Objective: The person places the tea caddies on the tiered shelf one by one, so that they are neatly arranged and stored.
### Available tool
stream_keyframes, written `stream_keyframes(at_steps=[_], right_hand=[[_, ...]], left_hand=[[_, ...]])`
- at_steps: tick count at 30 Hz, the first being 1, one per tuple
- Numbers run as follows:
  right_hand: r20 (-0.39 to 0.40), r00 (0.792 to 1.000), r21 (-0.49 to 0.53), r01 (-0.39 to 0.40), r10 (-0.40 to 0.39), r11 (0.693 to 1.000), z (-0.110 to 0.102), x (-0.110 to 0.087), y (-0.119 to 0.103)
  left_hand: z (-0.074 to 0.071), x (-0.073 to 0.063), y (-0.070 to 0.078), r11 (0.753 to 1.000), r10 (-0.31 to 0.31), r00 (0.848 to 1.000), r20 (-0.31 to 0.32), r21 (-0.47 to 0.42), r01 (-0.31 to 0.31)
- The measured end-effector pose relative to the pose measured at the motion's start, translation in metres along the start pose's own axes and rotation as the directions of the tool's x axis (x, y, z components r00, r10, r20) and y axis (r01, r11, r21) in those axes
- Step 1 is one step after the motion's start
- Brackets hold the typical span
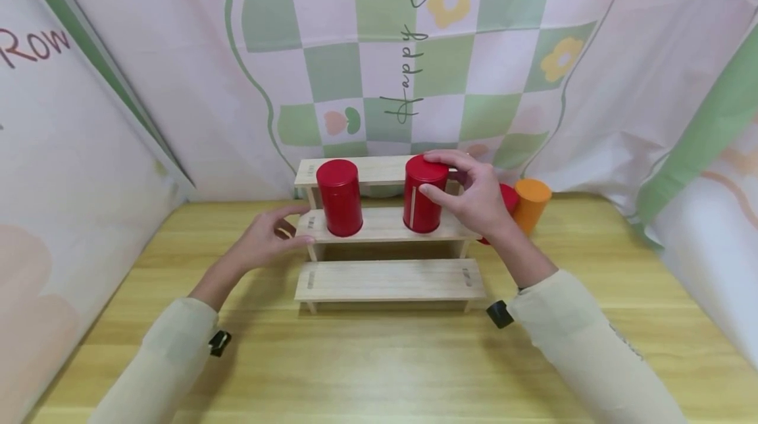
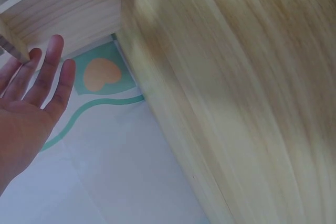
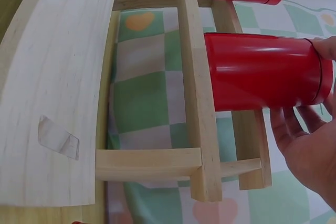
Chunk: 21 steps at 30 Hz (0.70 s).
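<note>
Your right hand (image 1: 478, 197) is grasping a red canister (image 1: 425, 212) near its lid, with the thumb pressing on the front and the fingers curling round the far side. That canister is standing upright on the middle step (image 1: 381, 225) of a wooden rack (image 1: 387, 280), toward the step's right end; in the right wrist view its base is touching the board. Your left hand (image 1: 269, 236) is gripping nothing that shows clearly: its fingers are stretching out loosely at the left end of the same step, the thumb touching the front edge. Between your hands, a second red canister (image 1: 339, 200) is standing upright on that step, well apart from the first. Beyond your right forearm, an orange canister (image 1: 531, 203) is standing on the bench (image 1: 355, 358) just beside a third red canister (image 1: 508, 197), which your arm is partly hiding.
</note>
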State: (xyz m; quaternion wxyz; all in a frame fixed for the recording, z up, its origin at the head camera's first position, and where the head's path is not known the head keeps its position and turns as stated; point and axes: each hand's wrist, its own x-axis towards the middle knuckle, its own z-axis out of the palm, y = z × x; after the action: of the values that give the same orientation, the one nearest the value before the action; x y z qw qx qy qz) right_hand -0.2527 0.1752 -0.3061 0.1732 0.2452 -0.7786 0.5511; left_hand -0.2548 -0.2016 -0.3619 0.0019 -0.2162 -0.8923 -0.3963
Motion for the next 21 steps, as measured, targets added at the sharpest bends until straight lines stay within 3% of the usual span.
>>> stream_keyframes(at_steps=[21], right_hand=[[0.038,0.997,0.011,-0.069,0.068,0.998,-0.0079,-0.0042,-0.0036]], left_hand=[[0.0011,-0.0004,-0.002,1.0,-0.014,1.0,-0.001,0.001,0.014]])
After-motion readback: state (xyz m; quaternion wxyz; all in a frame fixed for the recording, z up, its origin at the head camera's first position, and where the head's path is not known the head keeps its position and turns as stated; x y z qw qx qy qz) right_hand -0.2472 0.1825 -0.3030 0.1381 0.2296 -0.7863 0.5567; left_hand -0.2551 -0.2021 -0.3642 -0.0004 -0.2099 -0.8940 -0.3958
